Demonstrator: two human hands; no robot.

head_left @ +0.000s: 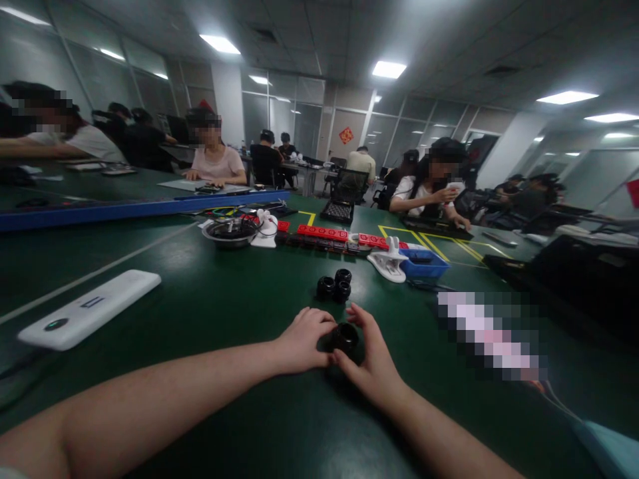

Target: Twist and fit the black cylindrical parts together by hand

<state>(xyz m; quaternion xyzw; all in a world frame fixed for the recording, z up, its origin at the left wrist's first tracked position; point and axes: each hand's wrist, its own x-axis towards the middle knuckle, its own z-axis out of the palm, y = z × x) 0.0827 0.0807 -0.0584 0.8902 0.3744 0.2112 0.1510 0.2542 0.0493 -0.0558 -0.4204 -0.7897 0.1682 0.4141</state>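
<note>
- A white flat box [90, 309] lies far to the left on the green table [224, 299], well apart from the hands.
- The left hand [302, 340] rests on the table, its fingers [324, 326] curled against the left side of a small black round part [345, 336].
- That black part sits on the table between both hands, right in front of the person.
- The right hand [372, 359] cups the part from the right; its fingers hold it too.
- Three more black round parts [334, 287] sit in a little bunch just behind, untouched.
- So it looks like one part is being worked on and three wait.
- A white clip [387, 264] and a blue tray [424, 264] lie farther back to the right.
</note>
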